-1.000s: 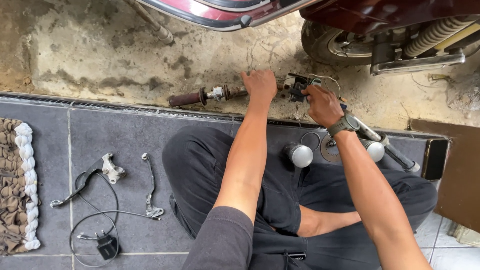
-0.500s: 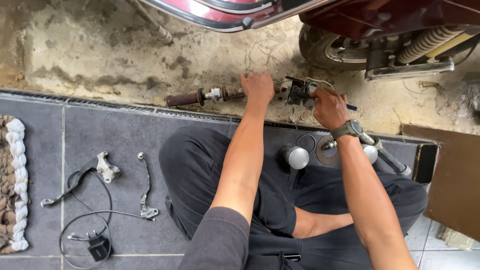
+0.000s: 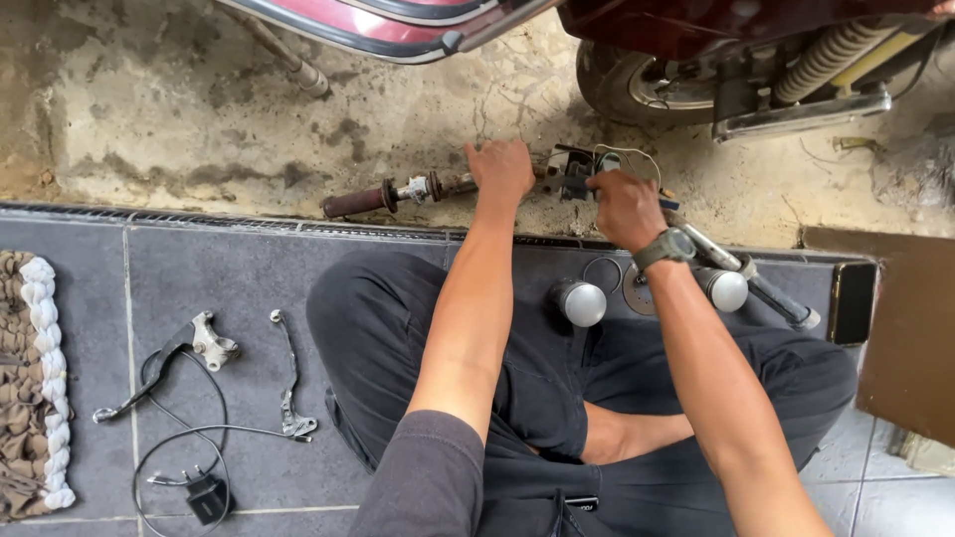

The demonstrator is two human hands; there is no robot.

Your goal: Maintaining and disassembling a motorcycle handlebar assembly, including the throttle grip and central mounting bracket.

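A person sits cross-legged on a grey tiled floor (image 3: 199,288), facing a rough concrete strip (image 3: 199,129) where a handlebar (image 3: 438,187) lies crosswise. The bar runs from a dark grip (image 3: 350,202) on the left, past both hands, to a second grip (image 3: 781,298) that slants down to the right near the knee.

The left hand (image 3: 502,169) rests on top of the handlebar around its middle. Its fingers are curled over the tube and pressed together, so the bar passes under the palm, with the fingertips hidden on the far side.

The right hand (image 3: 622,204) is closed on the bar just to the right, with a watch (image 3: 665,247) on the wrist. Its fingers wrap down around the tube, right beside a black switch housing (image 3: 577,171) that sits between the two hands. Thin wires (image 3: 637,157) loop out of the housing above the knuckles.

Two round chrome lamps (image 3: 582,302) and (image 3: 726,289) lie on the tiles near the legs, either side of the right forearm. A phone (image 3: 849,302) lies further right. To the left, well apart from the hands, lie a brake lever (image 3: 290,373), a bracket with a lever (image 3: 204,343) and a black cable (image 3: 179,447). A woven mat (image 3: 30,388) is at the left edge. A red scooter (image 3: 696,40) stands beyond the bar.
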